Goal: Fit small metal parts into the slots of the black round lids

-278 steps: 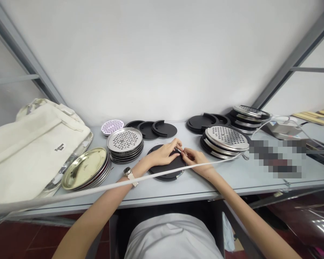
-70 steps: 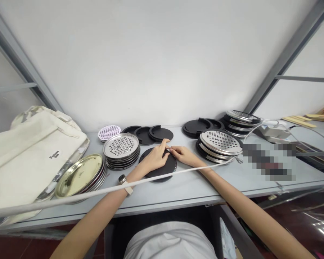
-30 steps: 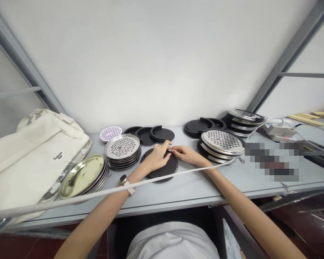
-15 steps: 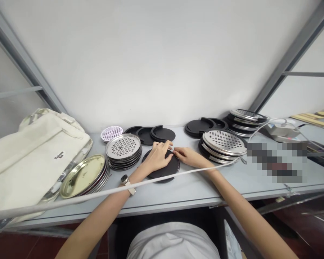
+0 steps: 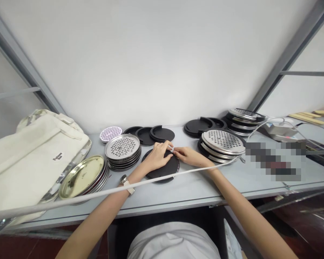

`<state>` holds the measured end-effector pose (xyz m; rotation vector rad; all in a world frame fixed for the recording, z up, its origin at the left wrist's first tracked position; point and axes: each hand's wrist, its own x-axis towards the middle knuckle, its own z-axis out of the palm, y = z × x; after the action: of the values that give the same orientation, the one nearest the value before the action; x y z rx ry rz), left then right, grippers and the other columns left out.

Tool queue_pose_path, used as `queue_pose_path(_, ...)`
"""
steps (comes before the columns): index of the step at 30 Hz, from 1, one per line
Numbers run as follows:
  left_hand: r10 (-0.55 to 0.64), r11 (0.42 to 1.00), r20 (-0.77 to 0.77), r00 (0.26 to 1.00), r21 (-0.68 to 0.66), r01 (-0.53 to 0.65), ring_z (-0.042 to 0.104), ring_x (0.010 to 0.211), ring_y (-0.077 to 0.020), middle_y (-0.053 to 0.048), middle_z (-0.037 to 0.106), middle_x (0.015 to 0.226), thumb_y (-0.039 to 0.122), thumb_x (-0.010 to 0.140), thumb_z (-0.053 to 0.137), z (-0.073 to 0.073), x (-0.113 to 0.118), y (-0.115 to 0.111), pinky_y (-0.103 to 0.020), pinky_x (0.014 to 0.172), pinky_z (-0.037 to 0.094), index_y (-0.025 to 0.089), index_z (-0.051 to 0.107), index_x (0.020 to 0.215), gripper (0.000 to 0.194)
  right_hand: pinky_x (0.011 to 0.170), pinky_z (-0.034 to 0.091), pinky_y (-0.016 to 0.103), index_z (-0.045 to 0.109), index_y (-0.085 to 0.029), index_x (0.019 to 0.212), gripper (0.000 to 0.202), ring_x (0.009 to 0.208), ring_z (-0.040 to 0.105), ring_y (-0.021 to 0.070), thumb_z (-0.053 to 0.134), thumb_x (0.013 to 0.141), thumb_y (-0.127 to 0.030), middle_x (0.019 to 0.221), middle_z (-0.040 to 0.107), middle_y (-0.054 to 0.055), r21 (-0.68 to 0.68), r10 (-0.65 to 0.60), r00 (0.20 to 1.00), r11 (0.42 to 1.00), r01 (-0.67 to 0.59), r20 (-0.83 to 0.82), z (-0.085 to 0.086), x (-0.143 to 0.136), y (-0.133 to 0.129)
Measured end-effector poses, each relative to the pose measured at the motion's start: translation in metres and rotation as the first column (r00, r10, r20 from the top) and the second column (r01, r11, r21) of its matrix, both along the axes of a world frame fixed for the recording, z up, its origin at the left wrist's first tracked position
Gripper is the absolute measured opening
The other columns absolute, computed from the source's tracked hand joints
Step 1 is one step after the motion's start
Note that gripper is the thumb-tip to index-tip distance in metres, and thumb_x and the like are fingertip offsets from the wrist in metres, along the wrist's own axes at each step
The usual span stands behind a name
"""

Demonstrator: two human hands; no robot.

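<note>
My left hand [image 5: 158, 155] is over a round black disc [image 5: 162, 173], its thumb and forefinger pinching toward a small whitish piece [image 5: 172, 149] near the disc's far right rim. From the other side, my right hand [image 5: 187, 156] meets it there with fingertips closed on the same piece, too small to identify. The disc lies flat on the grey table. To the left stands a stack of round metal trays topped by a perforated silver plate [image 5: 122, 146]. Right of my hands is another stack with a perforated silver plate [image 5: 223, 141] on top.
Black round parts [image 5: 162, 134] and a pale purple perforated disc [image 5: 110, 134] lie along the wall. Gold-topped round trays [image 5: 81, 176] and a cream bag [image 5: 35, 158] fill the left. A white cable [image 5: 78, 199] crosses in front, above my forearms. More stacked discs [image 5: 243, 123] sit back right.
Both hands stay at the same spot on the black disc, with only small finger movements. The whitish piece shows a little more between the fingertips. The view has shifted slightly.
</note>
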<state>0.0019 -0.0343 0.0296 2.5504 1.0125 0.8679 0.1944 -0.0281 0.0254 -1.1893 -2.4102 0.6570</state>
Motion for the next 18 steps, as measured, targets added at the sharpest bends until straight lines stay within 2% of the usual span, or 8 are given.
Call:
queue_pose_path(4, -0.034, 0.999, 0.003, 0.999, 0.025, 0.034, 0.056, 0.101, -0.0188, -0.002, 0.062, 0.105, 0.015, 0.082, 0.055, -0.002, 0.0, 0.002, -0.035, 0.092, 0.035, 0.021, 0.047, 0.099, 0.02, 0.059, 0.033, 0.024, 0.063, -0.012, 0.095, 0.038, 0.06, 0.046, 0.0131, 0.033, 0.092, -0.035, 0.07, 0.06, 0.003, -0.027, 0.019, 1.0, 0.999, -0.019, -0.016, 0.001, 0.001, 0.0)
queue_pose_path(7, -0.045, 0.999, 0.014, 0.999, 0.019, 0.044, 0.056, 0.102, -0.019, -0.002, 0.063, 0.104, 0.015, 0.081, 0.056, -0.002, 0.0, 0.003, -0.035, 0.092, 0.036, 0.021, 0.046, 0.101, 0.023, 0.056, 0.03, 0.023, 0.061, -0.012, 0.084, 0.036, 0.057, 0.042, 0.012, 0.035, 0.09, -0.036, 0.064, 0.055, 0.001, -0.04, 0.009, 1.0, 0.999, -0.009, -0.018, 0.001, 0.0, 0.001)
queue_pose_path(11, -0.051, 0.998, 0.03, 0.998, 0.023, 0.05, 0.057, 0.1, -0.019, -0.002, 0.065, 0.101, 0.011, 0.081, 0.052, -0.002, -0.001, 0.003, -0.035, 0.093, 0.037, 0.021, 0.046, 0.103, 0.025, 0.051, 0.025, 0.023, 0.049, -0.016, 0.066, 0.032, 0.052, 0.034, 0.0095, 0.037, 0.088, -0.036, 0.056, 0.04, -0.003, -0.023, -0.031, 0.999, 0.999, 0.03, -0.042, 0.002, 0.005, 0.003)
queue_pose_path(14, -0.071, 0.998, 0.034, 0.997, 0.0, 0.071, 0.055, 0.101, -0.0187, -0.001, 0.066, 0.097, 0.004, 0.08, 0.044, -0.002, -0.002, 0.004, -0.034, 0.093, 0.038, 0.021, 0.047, 0.106, 0.031, 0.05, 0.022, 0.023, 0.038, -0.018, 0.061, 0.033, 0.052, 0.029, 0.0087, 0.036, 0.088, -0.038, 0.056, 0.03, -0.005, 0.023, -0.117, 0.986, 0.992, 0.12, -0.119, 0.004, 0.014, 0.005)
queue_pose_path(18, -0.065, 0.998, 0.05, 0.997, -0.006, 0.065, 0.055, 0.098, -0.0178, 0.0, 0.065, 0.096, 0.003, 0.078, 0.045, -0.002, -0.004, 0.004, -0.033, 0.092, 0.039, 0.022, 0.043, 0.114, 0.04, 0.051, 0.023, 0.024, 0.034, -0.019, 0.062, 0.035, 0.053, 0.029, 0.0088, 0.035, 0.089, -0.041, 0.058, 0.028, -0.005, 0.021, -0.142, 0.977, 0.989, 0.147, -0.161, 0.005, 0.018, 0.007)
